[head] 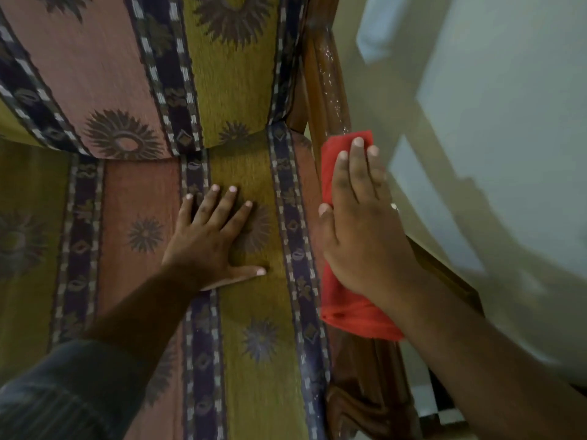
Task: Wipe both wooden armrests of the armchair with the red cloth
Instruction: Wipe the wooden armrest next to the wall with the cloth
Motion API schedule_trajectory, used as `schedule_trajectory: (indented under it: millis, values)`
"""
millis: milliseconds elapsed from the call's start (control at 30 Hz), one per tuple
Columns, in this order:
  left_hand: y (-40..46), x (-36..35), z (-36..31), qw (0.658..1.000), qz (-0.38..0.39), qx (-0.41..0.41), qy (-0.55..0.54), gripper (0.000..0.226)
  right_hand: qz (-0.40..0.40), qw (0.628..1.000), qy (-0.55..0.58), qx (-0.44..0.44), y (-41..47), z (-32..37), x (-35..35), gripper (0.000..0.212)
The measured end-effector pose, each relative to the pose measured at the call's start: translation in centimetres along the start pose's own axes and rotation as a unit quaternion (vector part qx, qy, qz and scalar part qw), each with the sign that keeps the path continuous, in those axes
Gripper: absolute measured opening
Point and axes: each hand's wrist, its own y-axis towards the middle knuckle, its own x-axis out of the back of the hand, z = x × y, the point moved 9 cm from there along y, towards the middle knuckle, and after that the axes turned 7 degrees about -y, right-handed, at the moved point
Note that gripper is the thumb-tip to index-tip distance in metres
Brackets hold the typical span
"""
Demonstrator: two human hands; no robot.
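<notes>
The folded red cloth (341,281) is lying right of centre on the glossy brown wooden armrest (330,81); the right hand (362,227) is pressing it flat, fingers together. The left hand (216,236) is resting spread on the striped patterned seat cushion (254,360).

Glossy varnished wooden armrest (330,77), soft red cloth (333,173), woven seat upholstery (254,360).

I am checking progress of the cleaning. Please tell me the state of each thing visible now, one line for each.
red cloth: folded, pressed flat on the armrest.
right armrest: partly under the cloth; bare part shiny with pale specks.
right hand: flat on the cloth, fingers straight.
left hand: open, fingers spread, resting on the seat cushion.
</notes>
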Motion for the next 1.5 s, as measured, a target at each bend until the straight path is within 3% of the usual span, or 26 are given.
schedule_trajectory:
  millis: [133, 367, 467, 700, 867, 1067, 1233, 1400, 1500]
  values:
    - [-0.2, -0.2, 0.1, 1.0, 0.006, -0.003, -0.012, 0.123, 0.012, 0.996, -0.061, 0.066, 2.2, 1.1, 0.0, 0.069]
    - [0.3, -0.5, 0.2, 1.0, 0.013, -0.001, -0.016, 0.123, 0.014, 0.999, 0.052, -0.003, 5.4, -0.6, -0.1, 0.071]
    - [0.1, -0.7, 0.2, 1.0, 0.016, -0.002, -0.023, 0.124, 0.008, 0.998, 0.048, -0.035, 5.0, -0.7, 0.0, 0.07]
    - [0.2, -1.2, 0.3, 0.999, 0.021, -0.002, -0.028, 0.124, 0.015, 0.997, -0.055, 0.055, 10.3, 0.6, 0.5, 0.071]
    - [0.3, -1.1, 0.4, 0.999, 0.017, -0.005, -0.042, 0.123, -0.003, 1.0, -0.028, 0.009, 18.8, 0.0, 1.6, 0.069]
    - [0.4, -1.3, 0.8, 0.997, 0.023, -0.006, -0.072, 0.124, -0.022, 1.0, 0.011, 0.004, 13.2, 0.2, 1.5, 0.068]
    - [0.4, -2.2, 0.8, 0.996, 0.021, -0.013, -0.082, 0.123, -0.02, 0.999, -0.024, 0.034, 18.8, 0.4, 2.0, 0.068]
    - [0.3, -2.2, 0.9, 0.997, 0.015, -0.018, -0.079, 0.123, -0.05, 0.995, 0.059, -0.06, 20.6, -1.0, 2.3, 0.072]
    - [0.3, -2.0, 0.9, 0.995, 0.015, -0.017, -0.093, 0.123, -0.057, 0.994, 0.067, -0.062, 18.9, -0.8, 2.6, 0.069]
